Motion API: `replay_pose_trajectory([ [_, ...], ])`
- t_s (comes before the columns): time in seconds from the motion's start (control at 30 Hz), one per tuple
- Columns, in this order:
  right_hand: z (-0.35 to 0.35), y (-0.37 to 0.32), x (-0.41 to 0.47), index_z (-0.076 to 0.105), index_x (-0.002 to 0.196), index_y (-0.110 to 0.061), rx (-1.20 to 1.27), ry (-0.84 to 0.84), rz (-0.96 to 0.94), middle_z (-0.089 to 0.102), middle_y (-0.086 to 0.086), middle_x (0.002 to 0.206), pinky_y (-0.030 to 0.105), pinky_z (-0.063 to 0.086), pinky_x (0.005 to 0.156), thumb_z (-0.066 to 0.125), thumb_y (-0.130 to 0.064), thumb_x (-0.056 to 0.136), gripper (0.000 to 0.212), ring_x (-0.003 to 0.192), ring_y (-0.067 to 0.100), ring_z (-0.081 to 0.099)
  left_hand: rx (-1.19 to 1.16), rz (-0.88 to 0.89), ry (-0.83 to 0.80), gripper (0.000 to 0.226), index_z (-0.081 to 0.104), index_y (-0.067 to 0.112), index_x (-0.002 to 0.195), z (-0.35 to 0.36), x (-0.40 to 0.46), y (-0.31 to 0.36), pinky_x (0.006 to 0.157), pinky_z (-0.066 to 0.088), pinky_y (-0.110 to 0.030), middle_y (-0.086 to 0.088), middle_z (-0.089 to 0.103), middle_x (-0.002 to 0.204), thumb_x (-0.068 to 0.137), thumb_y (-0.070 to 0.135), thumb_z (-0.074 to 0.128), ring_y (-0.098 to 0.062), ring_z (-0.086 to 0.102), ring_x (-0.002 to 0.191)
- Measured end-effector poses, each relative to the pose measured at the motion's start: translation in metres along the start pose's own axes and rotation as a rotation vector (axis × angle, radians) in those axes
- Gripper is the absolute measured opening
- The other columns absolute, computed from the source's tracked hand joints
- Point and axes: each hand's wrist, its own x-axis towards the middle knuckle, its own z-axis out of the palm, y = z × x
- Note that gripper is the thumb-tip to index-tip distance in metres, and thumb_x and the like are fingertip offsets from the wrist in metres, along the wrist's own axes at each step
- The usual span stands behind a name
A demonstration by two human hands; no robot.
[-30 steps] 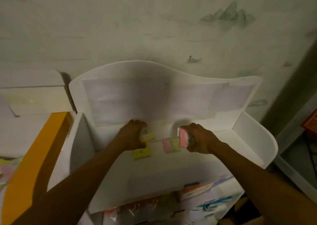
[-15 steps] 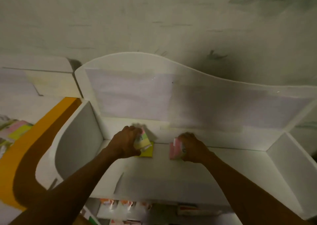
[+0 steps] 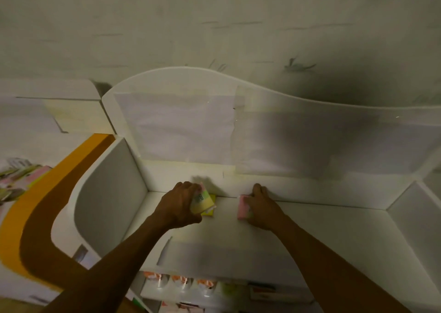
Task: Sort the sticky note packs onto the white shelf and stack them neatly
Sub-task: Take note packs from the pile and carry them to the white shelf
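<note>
Pink and yellow packs now sit much deeper on the white shelf [image 3: 310, 236] than a second ago: both hands have pushed toward the back wall, so the packs are close to the corner where the shelf floor meets the back board. That likely means the sorting is near the part where the packs get lined up and stacked. The left hand [image 3: 177, 207] holds a pale yellow pack [image 3: 202, 201] tilted up off the shelf, with its fingers [image 3: 191, 188] curled round it. Under that one lies a bright yellow pack [image 3: 211, 211], flat on the shelf and half hidden. My guess is the lifted one goes on top of it next. The right hand [image 3: 261, 208] rests on a pink pack [image 3: 242, 206], which sits on the shelf just beside the back wall, a little apart from the yellow ones. Its fingers bend down over the pack, but I cannot tell if they pinch it or only press on it. More packs lie out on the left, on the desk [image 3: 14, 145].
</note>
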Motion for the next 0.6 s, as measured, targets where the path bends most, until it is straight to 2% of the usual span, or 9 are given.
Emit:
replay_pose_trajectory([
  [0.17,0.007,0.000,-0.004,0.047,0.129,-0.013,-0.041,0.026,0.018,0.029,0.014,0.138,0.038,0.046,0.093,0.064,-0.037,0.086,0.052,0.134,0.034,0.024,-0.005,0.005,0.002,0.081,0.042,0.027,0.135,0.012,-0.002,0.011,0.081,0.046,-0.029,0.006,0.050,0.128,0.062,0.044,0.073,-0.014,0.045,0.112],
  [0.3,0.002,0.005,-0.008,0.049,0.130,-0.013,0.008,-0.016,-0.016,0.029,0.013,0.140,0.039,0.046,0.096,0.070,-0.042,0.081,0.061,0.135,0.031,0.025,-0.010,-0.017,-0.009,0.079,0.041,0.027,0.134,0.019,-0.001,0.020,0.081,0.046,-0.029,0.006,0.050,0.127,0.063,0.043,0.073,-0.014,0.044,0.112],
  [0.4,-0.015,0.014,-0.016,0.050,0.133,-0.016,0.089,0.007,-0.026,0.031,0.012,0.139,0.036,0.044,0.098,0.072,-0.046,0.078,0.066,0.132,0.027,0.032,-0.013,-0.025,-0.023,0.080,0.040,0.026,0.134,0.022,0.004,0.031,0.079,0.044,-0.027,0.005,0.049,0.128,0.064,0.043,0.075,-0.015,0.045,0.113],
  [0.5,-0.038,0.033,-0.030,0.050,0.133,-0.020,0.046,0.047,-0.038,0.033,0.008,0.138,0.035,0.044,0.094,0.069,-0.047,0.080,0.063,0.127,0.026,0.039,0.006,-0.055,-0.022,0.080,0.040,0.024,0.133,0.024,0.017,0.052,0.081,0.045,-0.028,0.003,0.050,0.126,0.064,0.045,0.075,-0.016,0.046,0.112],
  [0.6,-0.059,0.059,-0.049,0.044,0.139,-0.024,-0.024,0.043,-0.030,0.035,0.003,0.145,0.036,0.038,0.103,0.061,-0.051,0.086,0.062,0.136,0.023,0.032,-0.010,-0.098,0.001,0.079,0.045,0.021,0.130,0.031,0.030,0.079,0.085,0.049,-0.035,-0.001,0.053,0.124,0.064,0.050,0.075,-0.019,0.049,0.112],
])
